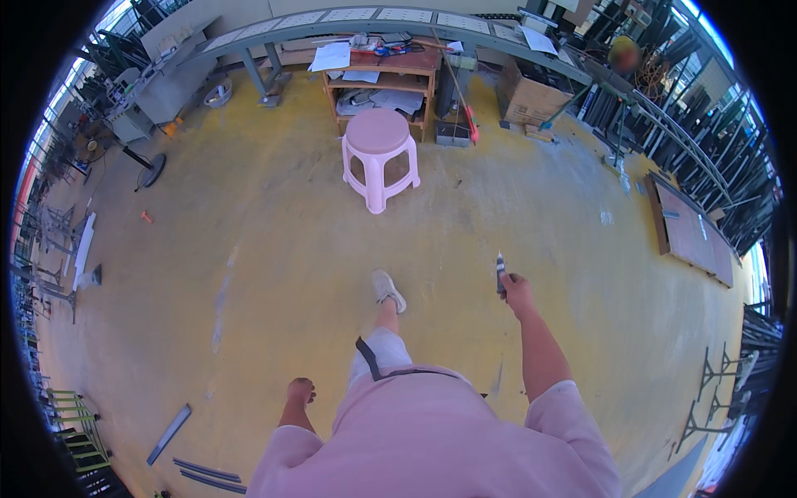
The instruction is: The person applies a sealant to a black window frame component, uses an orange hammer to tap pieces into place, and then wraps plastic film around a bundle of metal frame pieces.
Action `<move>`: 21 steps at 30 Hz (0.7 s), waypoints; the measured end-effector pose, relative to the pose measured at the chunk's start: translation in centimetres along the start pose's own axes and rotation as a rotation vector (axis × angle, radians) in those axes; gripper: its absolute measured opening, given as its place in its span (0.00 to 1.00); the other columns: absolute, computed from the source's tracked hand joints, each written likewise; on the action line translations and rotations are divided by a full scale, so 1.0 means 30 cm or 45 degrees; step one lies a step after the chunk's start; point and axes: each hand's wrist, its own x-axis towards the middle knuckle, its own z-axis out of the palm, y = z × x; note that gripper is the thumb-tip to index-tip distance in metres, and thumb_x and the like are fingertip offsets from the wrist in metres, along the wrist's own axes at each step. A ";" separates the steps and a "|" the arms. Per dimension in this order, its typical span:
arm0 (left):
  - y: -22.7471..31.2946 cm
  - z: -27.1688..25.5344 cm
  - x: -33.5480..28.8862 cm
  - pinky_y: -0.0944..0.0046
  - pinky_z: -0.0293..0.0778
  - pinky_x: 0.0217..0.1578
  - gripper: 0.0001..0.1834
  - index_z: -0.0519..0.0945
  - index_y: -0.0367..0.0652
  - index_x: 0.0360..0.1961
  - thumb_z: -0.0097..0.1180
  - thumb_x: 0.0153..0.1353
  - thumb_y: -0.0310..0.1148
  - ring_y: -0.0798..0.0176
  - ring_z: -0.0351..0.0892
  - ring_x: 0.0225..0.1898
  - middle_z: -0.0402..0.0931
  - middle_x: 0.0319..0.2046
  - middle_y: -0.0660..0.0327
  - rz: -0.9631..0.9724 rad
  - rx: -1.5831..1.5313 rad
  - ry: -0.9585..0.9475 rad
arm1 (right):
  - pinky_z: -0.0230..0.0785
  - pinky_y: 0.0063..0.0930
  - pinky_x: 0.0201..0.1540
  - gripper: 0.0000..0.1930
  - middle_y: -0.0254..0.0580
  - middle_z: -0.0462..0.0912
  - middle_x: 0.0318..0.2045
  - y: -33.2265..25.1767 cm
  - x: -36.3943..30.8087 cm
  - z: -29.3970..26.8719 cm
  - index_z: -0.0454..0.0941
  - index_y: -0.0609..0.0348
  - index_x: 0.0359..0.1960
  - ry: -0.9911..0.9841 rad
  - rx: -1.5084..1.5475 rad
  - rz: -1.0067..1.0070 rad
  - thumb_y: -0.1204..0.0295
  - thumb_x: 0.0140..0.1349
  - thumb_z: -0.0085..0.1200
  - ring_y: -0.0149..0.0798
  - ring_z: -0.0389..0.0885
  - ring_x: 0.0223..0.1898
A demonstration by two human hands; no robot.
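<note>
My right hand point(516, 292) is stretched forward over the floor, its fingers wrapped round a short grey hand tool point(501, 270) with a pale pointed tip. The tip points away from me; I cannot make out the tool's exact kind. Low at my left side, my left hand point(302, 390) is loosely curled, with nothing visible in it. Ahead of me, beyond the reach of both hands, stands a pink plastic stool point(378, 137). My one visible shoe point(388, 290) is on the floor in front of my body.
Behind the stool is a wooden shelf desk point(384, 81) with papers and tools, below a long grey conveyor-like bench point(332, 18). A cardboard box point(531, 95) sits at its right. Metal strips point(170, 433) lie at lower left; a wooden panel point(685, 228) lies at right near stacked bars.
</note>
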 end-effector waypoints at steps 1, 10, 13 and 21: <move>0.074 0.030 0.074 0.58 0.77 0.25 0.13 0.78 0.42 0.48 0.51 0.67 0.35 0.59 0.82 0.26 0.80 0.34 0.59 -0.059 -0.045 0.002 | 0.65 0.26 0.23 0.18 0.36 0.81 0.21 -0.106 0.132 0.033 0.79 0.60 0.33 -0.025 0.073 0.008 0.56 0.69 0.53 0.30 0.75 0.19; 1.374 0.129 0.252 0.62 0.76 0.28 0.16 0.79 0.38 0.50 0.53 0.63 0.34 0.63 0.81 0.30 0.82 0.35 0.58 0.642 -0.057 0.100 | 0.65 0.28 0.18 0.13 0.36 0.81 0.23 -0.315 0.923 0.201 0.79 0.55 0.33 -0.027 0.486 0.763 0.59 0.69 0.54 0.31 0.75 0.18; 1.952 0.004 0.088 0.65 0.76 0.35 0.21 0.75 0.39 0.59 0.52 0.67 0.36 0.65 0.82 0.36 0.83 0.42 0.58 0.893 -0.155 0.216 | 0.64 0.29 0.17 0.13 0.36 0.80 0.21 -0.408 1.305 0.201 0.79 0.54 0.31 -0.065 0.452 0.765 0.60 0.68 0.55 0.32 0.74 0.17; 2.175 0.117 0.106 0.68 0.73 0.30 0.19 0.74 0.39 0.57 0.52 0.69 0.37 0.69 0.78 0.33 0.81 0.41 0.61 0.449 -0.730 0.705 | 0.66 0.32 0.17 0.12 0.37 0.80 0.21 -0.433 2.215 0.418 0.80 0.58 0.28 -0.156 -0.038 0.729 0.63 0.64 0.61 0.33 0.74 0.17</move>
